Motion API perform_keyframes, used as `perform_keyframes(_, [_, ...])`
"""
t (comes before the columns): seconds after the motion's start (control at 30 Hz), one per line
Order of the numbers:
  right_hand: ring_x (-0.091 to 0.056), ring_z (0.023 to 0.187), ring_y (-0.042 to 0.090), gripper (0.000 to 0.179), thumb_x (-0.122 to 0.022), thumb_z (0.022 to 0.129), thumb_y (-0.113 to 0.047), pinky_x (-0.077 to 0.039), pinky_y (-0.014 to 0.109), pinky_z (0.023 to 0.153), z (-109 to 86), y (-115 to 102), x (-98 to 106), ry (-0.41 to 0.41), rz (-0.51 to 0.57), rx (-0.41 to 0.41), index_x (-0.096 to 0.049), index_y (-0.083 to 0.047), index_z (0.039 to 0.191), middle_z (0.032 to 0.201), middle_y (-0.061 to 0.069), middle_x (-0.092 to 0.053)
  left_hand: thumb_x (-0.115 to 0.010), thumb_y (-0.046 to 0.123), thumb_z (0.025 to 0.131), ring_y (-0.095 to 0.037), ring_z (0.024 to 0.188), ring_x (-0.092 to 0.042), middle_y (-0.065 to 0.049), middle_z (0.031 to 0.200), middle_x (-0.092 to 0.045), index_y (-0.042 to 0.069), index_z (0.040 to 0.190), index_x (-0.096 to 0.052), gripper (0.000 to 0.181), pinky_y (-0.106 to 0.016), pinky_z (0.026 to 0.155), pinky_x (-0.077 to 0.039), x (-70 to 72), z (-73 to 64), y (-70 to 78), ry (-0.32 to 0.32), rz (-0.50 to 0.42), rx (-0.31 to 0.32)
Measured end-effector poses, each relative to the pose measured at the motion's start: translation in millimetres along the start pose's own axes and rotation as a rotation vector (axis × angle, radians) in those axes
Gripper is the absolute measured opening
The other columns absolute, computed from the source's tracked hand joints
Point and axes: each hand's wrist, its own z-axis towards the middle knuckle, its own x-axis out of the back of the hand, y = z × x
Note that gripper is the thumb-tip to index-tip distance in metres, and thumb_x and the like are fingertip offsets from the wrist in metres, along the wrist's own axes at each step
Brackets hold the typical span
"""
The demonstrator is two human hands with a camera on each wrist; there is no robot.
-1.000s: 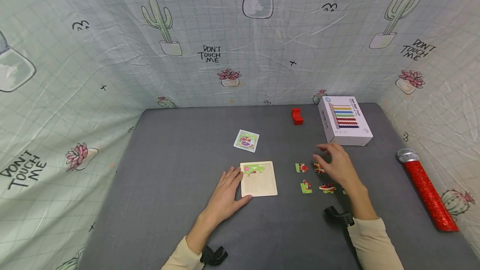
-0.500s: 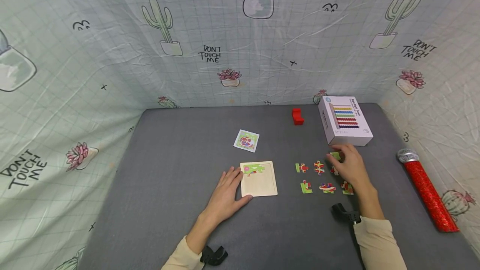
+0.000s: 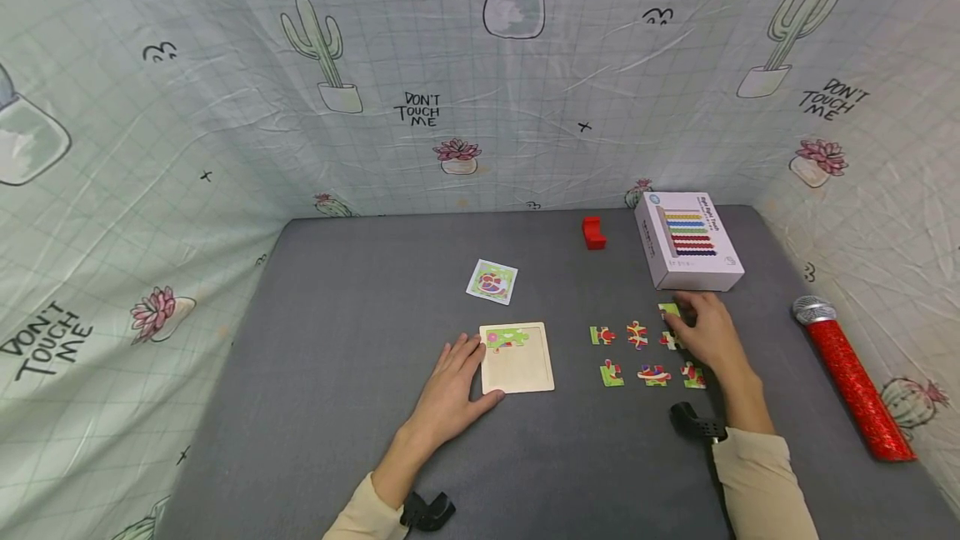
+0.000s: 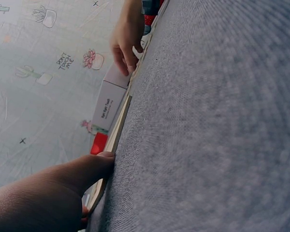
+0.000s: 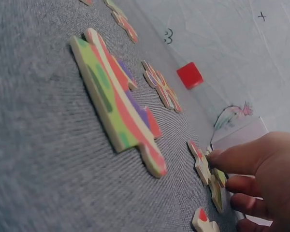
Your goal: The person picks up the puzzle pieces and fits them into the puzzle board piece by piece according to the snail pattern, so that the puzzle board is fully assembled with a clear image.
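Grey tabletop (image 3: pixel 337 315): closest to me, my left hand (image 3: pixel 447 394) lies with fingers extended and thumb spread, touching the wooden puzzle tray (image 3: pixel 517 375), a green section fitted in its far left corner. To the tray's right, loose puzzle pieces (image 3: pixel 655 376) sit in rows, and at their far end my right hand (image 3: pixel 711 333) has thumb and index at a green-edged piece (image 3: pixel 667 307); can't tell if they pinch it. Beyond: picture card (image 3: pixel 492 282), white box (image 3: pixel 690 269), red block (image 3: pixel 594 235), cactus-print cloth (image 3: pixel 525 82).
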Motion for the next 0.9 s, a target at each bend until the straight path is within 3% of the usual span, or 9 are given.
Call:
perform_keyframes(0.33, [-0.041, 0.112, 0.046, 0.040, -0.060, 0.099, -0.012, -0.039, 0.064, 0.092, 7.8, 0.6, 0.7, -0.146, -0.015, -0.012, -0.055, 0.009, 0.132, 0.118, 0.031, -0.048, -0.073, 0.049, 0.088, -0.033, 0.150, -0.033, -0.012, 0.154, -0.047, 0.004, 0.147, -0.049, 0.078, -0.051, 0.127, -0.025, -1.2, 0.1, -1.9, -0.004, 0.007, 0.001])
perform_keyframes(0.67, [-0.036, 0.114, 0.048, 0.035, -0.058, 0.099, -0.008, -0.034, 0.066, 0.095, 9.5, -0.1, 3.9, -0.191, 0.020, -0.054, -0.049, 0.012, 0.126, 0.122, 0.034, -0.041, -0.073, 0.050, 0.088, -0.032, 0.151, -0.033, -0.012, 0.155, -0.046, 0.005, 0.147, -0.049, 0.078, -0.050, 0.127, -0.025, -0.5, 0.5, -1.4, -0.012, 0.013, 0.001])
perform_keyframes(0.77, [-0.043, 0.106, 0.044, 0.034, -0.060, 0.098, -0.008, -0.040, 0.059, 0.089, 9.3, 0.9, 3.5, -0.170, 0.035, -0.041, -0.049, 0.012, 0.124, 0.115, 0.031, -0.045, -0.073, 0.050, 0.088, -0.033, 0.150, -0.034, -0.012, 0.155, -0.047, 0.005, 0.147, -0.049, 0.078, -0.050, 0.126, -0.025, -0.6, 0.0, -1.6, -0.010, 0.012, 0.002])
perform_keyframes(0.9, [-0.049, 0.086, 0.029, 0.031, -0.064, 0.097, -0.011, -0.041, 0.038, 0.071, 9.1, 3.4, 2.4, -0.111, 0.040, -0.007, -0.055, 0.008, 0.120, 0.097, 0.020, -0.051, -0.073, 0.050, 0.088, -0.032, 0.150, -0.034, -0.012, 0.154, -0.047, 0.005, 0.147, -0.049, 0.078, -0.051, 0.126, -0.025, -1.2, -0.5, -2.2, -0.011, 0.017, 0.005])
